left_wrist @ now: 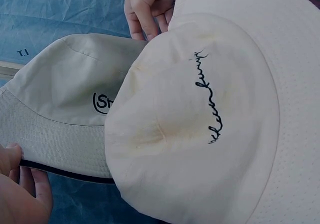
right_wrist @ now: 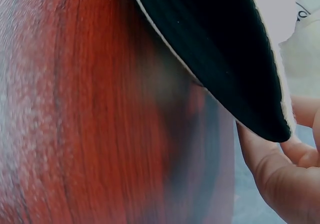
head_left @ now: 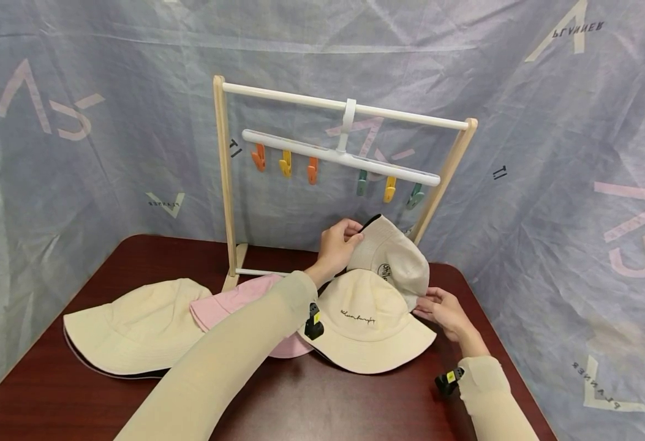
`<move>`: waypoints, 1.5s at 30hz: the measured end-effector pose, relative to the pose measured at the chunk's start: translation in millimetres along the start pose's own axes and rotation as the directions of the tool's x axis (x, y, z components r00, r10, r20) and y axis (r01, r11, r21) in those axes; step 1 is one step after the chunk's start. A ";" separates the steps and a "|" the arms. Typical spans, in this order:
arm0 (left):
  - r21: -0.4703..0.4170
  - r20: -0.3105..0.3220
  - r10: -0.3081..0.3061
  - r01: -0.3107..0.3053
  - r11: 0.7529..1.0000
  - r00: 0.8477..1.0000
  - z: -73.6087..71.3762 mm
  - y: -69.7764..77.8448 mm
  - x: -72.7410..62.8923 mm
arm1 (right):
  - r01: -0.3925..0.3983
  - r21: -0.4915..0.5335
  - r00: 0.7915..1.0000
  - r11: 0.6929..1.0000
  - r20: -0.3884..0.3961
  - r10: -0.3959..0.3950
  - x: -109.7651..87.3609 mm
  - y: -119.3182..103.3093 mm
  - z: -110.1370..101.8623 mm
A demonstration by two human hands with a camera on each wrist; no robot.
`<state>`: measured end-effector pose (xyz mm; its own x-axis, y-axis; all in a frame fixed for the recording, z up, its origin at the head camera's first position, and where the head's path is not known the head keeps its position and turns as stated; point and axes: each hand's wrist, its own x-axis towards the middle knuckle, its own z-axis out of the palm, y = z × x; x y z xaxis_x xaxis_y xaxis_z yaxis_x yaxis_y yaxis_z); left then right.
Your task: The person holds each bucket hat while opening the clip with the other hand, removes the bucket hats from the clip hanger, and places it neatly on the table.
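Note:
A light grey bucket hat (head_left: 405, 260) with a dark lining and a printed word is tilted up behind a cream bucket hat (head_left: 355, 306). My left hand (head_left: 337, 248) pinches the grey hat's brim at its upper left; the thumb lies on the outer face in the left wrist view. The right hand (head_left: 442, 311) holds the grey hat's lower right side with curled fingers, beside the cream brim. Black script marks the cream crown, which overlaps the grey hat. In the right wrist view, a dark-lined brim (right_wrist: 215, 44) partly covers the right hand's fingers (right_wrist: 270, 169).
A pink bucket hat (head_left: 217, 306) and another cream bucket hat (head_left: 140, 324) lie at left on the red-brown table (head_left: 322, 398). Behind stands a wooden rack (head_left: 223, 177); from its bar hangs a white hanger (head_left: 300, 147) with several coloured clips (head_left: 285, 164). Grey cloth surrounds the table.

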<state>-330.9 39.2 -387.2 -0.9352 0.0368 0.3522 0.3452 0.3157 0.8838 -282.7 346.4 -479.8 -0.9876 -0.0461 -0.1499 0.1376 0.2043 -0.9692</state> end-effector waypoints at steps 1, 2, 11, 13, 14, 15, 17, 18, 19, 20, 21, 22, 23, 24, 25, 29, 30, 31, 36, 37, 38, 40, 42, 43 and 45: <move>-0.002 0.001 0.001 -0.001 1.000 1.000 0.0 -0.1 0.1 | 0.000 -0.003 1.000 1.000 0.001 0.000 0.1 0.1 0.6; -0.003 0.002 0.002 -0.002 1.000 1.000 0.0 -0.2 0.1 | 0.001 -0.006 1.000 1.000 0.001 -0.001 0.0 0.2 1.0; -0.021 0.001 0.012 -0.012 1.000 1.000 -1.3 -1.7 0.0 | 0.007 0.009 0.997 1.000 -0.082 -0.006 2.9 -0.8 0.7; -0.027 -0.001 0.013 -0.013 1.000 1.000 -1.9 -2.5 -0.1 | 0.017 0.009 0.995 1.000 -0.100 -0.016 3.6 -1.8 -0.2; -0.029 -0.004 0.014 -0.014 0.999 1.000 -2.4 -2.8 -0.1 | 0.023 0.010 0.994 1.000 -0.110 -0.022 3.9 -2.5 -0.5; -0.030 -0.004 0.014 -0.014 0.999 1.000 -2.9 -3.0 -0.1 | 0.030 0.008 0.992 1.000 -0.126 -0.028 4.0 -3.5 -0.4; -0.033 -0.004 0.017 -0.017 0.999 1.000 -3.9 -3.0 -0.1 | 0.052 -0.009 0.988 0.999 -0.142 -0.053 3.7 -5.2 -1.0; -0.033 -0.002 0.018 -0.018 0.999 1.000 -4.3 -3.1 0.0 | 0.063 -0.017 0.986 0.998 -0.152 -0.065 3.4 -6.1 -1.3; -0.034 -0.001 0.021 -0.021 0.999 1.000 -4.8 -2.8 0.0 | 0.074 -0.027 0.983 0.997 -0.164 -0.077 3.3 -6.8 -1.6; -0.035 0.001 0.023 -0.022 0.999 1.000 -5.2 -2.8 0.0 | 0.083 -0.035 0.980 0.996 -0.176 -0.088 3.1 -7.5 -2.0; -0.036 0.005 0.025 -0.025 0.999 1.000 -5.5 -2.7 0.0 | 0.092 -0.047 0.977 0.995 -0.189 -0.099 2.8 -8.3 -2.5; -0.037 0.007 0.028 -0.028 0.999 1.000 -5.9 -2.6 0.0 | 0.099 -0.057 0.974 0.993 -0.198 -0.109 2.7 -9.0 -3.0; -0.036 0.008 0.031 -0.031 0.999 0.999 -6.1 -2.5 -0.1 | 0.107 -0.068 0.971 0.992 -0.208 -0.119 2.5 -9.9 -3.4; -0.035 0.009 0.034 -0.034 0.999 0.999 -6.5 -2.4 -0.2 | 0.115 -0.077 0.967 0.990 -0.219 -0.129 2.4 -10.7 -4.0; -0.034 0.009 0.038 -0.038 0.999 0.999 -6.9 -2.2 -0.6 | 0.123 -0.085 0.963 0.989 -0.230 -0.139 2.1 -11.8 -4.3; -0.034 0.011 0.052 -0.052 0.998 0.999 -9.8 -1.1 -2.2 | 0.150 -0.110 0.949 0.983 -0.262 -0.175 0.9 -17.8 -5.7; -0.035 0.011 0.054 -0.054 0.998 0.998 -10.3 -1.0 -2.5 | 0.156 -0.119 0.946 0.981 -0.267 -0.183 0.1 -19.7 -6.0; -0.035 0.010 0.056 -0.056 0.998 0.998 -10.9 -1.1 -2.6 | 0.160 -0.129 0.943 0.979 -0.272 -0.190 -0.7 -21.5 -6.3; -0.031 0.006 0.061 -0.061 0.998 0.998 -13.2 -2.4 -1.4 | 0.198 -0.187 0.925 0.962 -0.290 -0.247 -3.2 -28.0 -9.2; -0.030 0.005 0.064 -0.064 0.997 0.998 -14.2 -2.6 -1.0 | 0.207 -0.194 0.921 0.959 -0.292 -0.258 -3.3 -29.1 -10.1; -0.029 0.004 0.067 -0.066 0.997 0.998 -15.2 -2.4 -0.7 | 0.219 -0.199 0.916 0.955 -0.294 -0.272 -3.4 -30.6 -10.9; -0.028 0.002 0.075 -0.075 0.997 0.997 -17.4 -1.6 -0.6 | 0.239 -0.203 0.908 0.949 -0.298 -0.293 -4.2 -34.5 -12.3; -0.034 -0.001 0.086 -0.086 0.996 0.996 -19.8 -0.6 -0.7 | 0.259 -0.206 0.900 0.944 -0.302 -0.313 -5.3 -38.7 -13.6; -0.037 -0.003 0.092 -0.092 0.995 0.996 -20.9 0.1 -1.0 | 0.268 -0.209 0.896 0.940 -0.304 -0.323 -6.0 -40.8 -14.3; -0.043 -0.004 0.102 -0.102 0.994 0.995 -22.9 1.8 -1.8 | 0.286 -0.220 0.886 0.932 -0.311 -0.345 -7.6 -45.1 -15.5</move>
<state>-326.8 18.0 -379.2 -0.8949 0.0653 0.4415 0.4419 0.2689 0.8558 -282.6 352.7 -432.0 -0.9455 0.1924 0.2625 -0.1710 0.3927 -0.9036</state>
